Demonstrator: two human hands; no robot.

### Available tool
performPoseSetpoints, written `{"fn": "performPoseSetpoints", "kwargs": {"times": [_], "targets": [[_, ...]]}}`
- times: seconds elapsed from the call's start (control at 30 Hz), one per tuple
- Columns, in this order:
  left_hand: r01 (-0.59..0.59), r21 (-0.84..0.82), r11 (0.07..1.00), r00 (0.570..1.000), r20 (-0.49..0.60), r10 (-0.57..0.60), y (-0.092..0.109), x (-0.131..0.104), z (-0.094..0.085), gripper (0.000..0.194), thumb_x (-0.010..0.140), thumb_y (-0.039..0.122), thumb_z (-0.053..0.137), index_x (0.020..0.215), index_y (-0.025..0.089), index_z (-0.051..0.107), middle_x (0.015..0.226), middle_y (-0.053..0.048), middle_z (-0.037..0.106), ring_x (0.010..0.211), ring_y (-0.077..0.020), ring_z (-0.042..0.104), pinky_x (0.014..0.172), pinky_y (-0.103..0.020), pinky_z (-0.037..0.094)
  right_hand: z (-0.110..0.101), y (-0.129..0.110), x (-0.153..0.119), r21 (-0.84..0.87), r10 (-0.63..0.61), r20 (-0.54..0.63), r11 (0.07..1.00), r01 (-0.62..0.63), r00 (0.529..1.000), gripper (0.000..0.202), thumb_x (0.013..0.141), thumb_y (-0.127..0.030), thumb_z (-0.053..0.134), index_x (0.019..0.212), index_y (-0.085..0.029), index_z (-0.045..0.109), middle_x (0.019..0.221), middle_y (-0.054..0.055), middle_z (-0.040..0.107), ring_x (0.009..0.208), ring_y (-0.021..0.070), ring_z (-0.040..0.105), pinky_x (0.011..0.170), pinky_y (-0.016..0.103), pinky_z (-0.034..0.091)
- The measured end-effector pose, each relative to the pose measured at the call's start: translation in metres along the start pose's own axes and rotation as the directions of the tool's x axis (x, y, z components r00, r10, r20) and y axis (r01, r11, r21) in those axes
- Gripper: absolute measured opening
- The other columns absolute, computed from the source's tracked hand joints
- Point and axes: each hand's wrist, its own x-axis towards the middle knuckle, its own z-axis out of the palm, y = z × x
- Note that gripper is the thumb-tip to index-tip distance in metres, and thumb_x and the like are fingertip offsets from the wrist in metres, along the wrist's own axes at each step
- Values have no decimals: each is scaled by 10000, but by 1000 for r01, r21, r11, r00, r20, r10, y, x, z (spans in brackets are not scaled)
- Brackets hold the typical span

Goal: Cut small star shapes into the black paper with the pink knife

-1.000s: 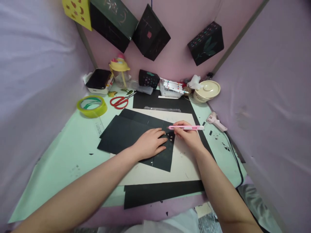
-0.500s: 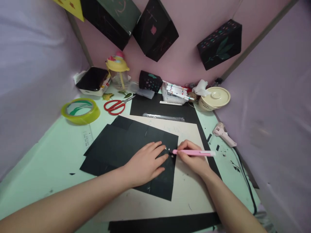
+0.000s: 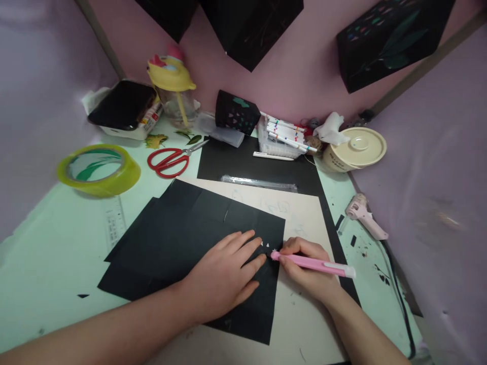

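My left hand lies flat on the black card, its fingers spread near the right edge. In my right hand is a slim pink craft knife, its dark tip touching the card just beside my left fingertips. Small white triangles and a star-like shape show in the black surface by the tip. A larger pale board lies under the card, with faint blue marks near its top.
Red-handled scissors and a yellow tape roll lie at the left. Behind are a bottle, a basket of white pens and a lidded bowl. A corded pink glue gun rests at the right. Black boxes hang above.
The view has moved closer and tilted down. The knife tip has shifted slightly down to the star-like shape and its handle slopes more; my left hand stays flat on the card.
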Motion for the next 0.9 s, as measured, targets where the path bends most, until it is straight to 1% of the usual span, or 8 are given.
{"fn": "performPoseSetpoints", "kwargs": {"times": [0.2, 0.37, 0.63, 0.77, 0.9], "targets": [[9, 0, 1000, 1000, -1, -9, 0, -1, 1, 405, 914, 369, 517, 1284, 207, 546, 1391, -85, 503, 1351, -290, 369, 1095, -463, 338, 1, -3, 2, -12, 12, -22, 1000, -12, 1000, 121, 776, -196, 655, 676, -216, 590, 650, 13, 638, 570, 157, 580, 532, 278, 448], [6, -1, 1000, 1000, 0, -6, 0, 0, 1, 405, 909, 361, 523, 1281, 204, 550, 1387, -89, 508, 1345, -294, 380, 1090, -465, 344, 1, -3, 1, -23, 16, -13, 1000, -17, 1000, 125, 783, -207, 647, 672, -218, 591, 653, 12, 639, 573, 156, 578, 528, 273, 445], [9, 0, 1000, 1000, 4, -9, -1, 0, 0, 405, 906, 361, 526, 1280, 208, 555, 1397, -89, 501, 1345, -295, 382, 1089, -462, 346, 2, -5, 2, -63, 101, -11, 993, -101, 995, 147, 791, -228, 648, 663, -215, 579, 648, 6, 641, 564, 146, 568, 512, 259, 429], [13, -3, 1000, 1000, 25, -13, -1, 1, 0, 402, 913, 363, 517, 1286, 215, 552, 1401, -82, 499, 1351, -289, 376, 1096, -458, 338, 1, -4, 3, -62, 113, -6, 992, -114, 994, 147, 794, -238, 649, 665, -215, 583, 636, 4, 632, 556, 144, 559, 505, 256, 423], [20, -16, 1000, 1000, 21, -19, -1, 1, -1, 409, 911, 366, 527, 1296, 229, 545, 1402, -76, 499, 1352, -282, 379, 1092, -455, 347, 1, -3, 2, -61, 116, -9, 991, -117, 993, 149, 790, -252, 657, 662, -215, 592, 628, 7, 635, 543, 145, 554, 492, 257, 419]]}}
